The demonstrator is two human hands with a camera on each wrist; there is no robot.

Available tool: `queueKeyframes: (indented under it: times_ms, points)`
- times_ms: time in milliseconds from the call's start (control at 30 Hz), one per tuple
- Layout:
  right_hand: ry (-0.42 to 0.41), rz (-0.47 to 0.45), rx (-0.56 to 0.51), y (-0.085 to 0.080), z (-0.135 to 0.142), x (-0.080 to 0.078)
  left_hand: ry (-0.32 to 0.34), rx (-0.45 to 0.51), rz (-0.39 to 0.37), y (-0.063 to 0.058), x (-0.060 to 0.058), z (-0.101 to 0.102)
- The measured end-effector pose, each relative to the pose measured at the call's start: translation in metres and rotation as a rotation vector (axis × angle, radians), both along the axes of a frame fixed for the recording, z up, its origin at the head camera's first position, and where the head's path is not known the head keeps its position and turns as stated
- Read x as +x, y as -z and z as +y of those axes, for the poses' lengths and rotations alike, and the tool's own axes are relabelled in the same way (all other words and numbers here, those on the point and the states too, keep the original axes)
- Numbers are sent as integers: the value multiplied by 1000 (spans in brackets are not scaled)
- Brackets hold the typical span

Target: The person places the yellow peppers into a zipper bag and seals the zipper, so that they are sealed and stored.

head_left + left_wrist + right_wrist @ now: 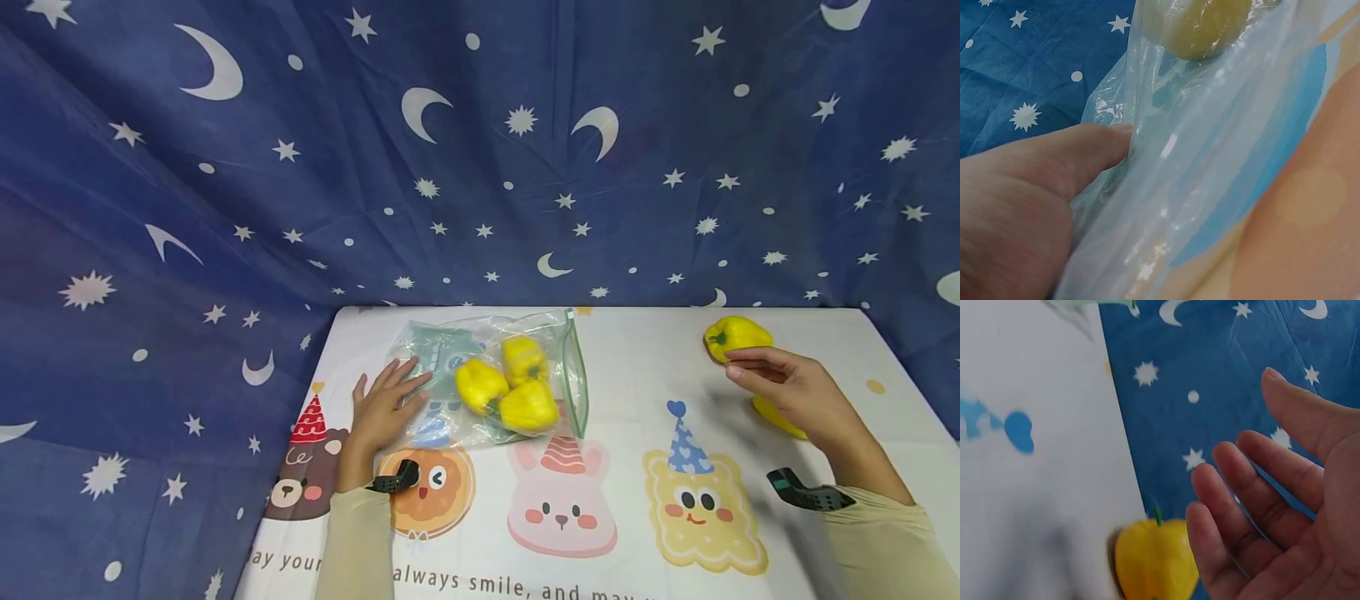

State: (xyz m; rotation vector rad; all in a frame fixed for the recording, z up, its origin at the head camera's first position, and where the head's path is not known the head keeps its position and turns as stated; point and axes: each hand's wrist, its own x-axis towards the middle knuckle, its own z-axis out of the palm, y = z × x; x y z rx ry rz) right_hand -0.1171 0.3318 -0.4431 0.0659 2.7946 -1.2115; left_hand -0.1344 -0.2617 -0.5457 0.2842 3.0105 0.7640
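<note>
A clear zip bag [573, 375] with a green closure at its right end lies on the table, three yellow bell peppers [482, 385] inside it. My left hand [382, 412] rests on the bag's left end with its fingers spread; in the left wrist view the thumb [1094, 147] touches the crinkled plastic. Over on the right, my right hand [791, 392] hovers with loosely bent fingers and nothing in its palm. Just beyond its fingertips sits a loose yellow bell pepper [738, 335]. Another yellow one [776, 417] lies below the hand, mostly hidden by it.
The white tablecloth [472, 533] carries printed cartoon faces and lettering. A dark blue curtain [637, 217] with moons and stars hangs behind the table and along its left side. Each wrist wears a small black camera [810, 493].
</note>
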Motion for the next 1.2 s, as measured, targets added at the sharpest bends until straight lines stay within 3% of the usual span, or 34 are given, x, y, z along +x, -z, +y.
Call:
queueKeyframes:
  times_ms: [367,600,1200]
  points:
    - [129,7,231,0,31,6,9,9,19,2,-1,0]
    - [138,-20,355,7,49,10,18,2,27,1,-2,0]
    - [102,-152,347,30,74,11,9,14,22,2,-1,-2]
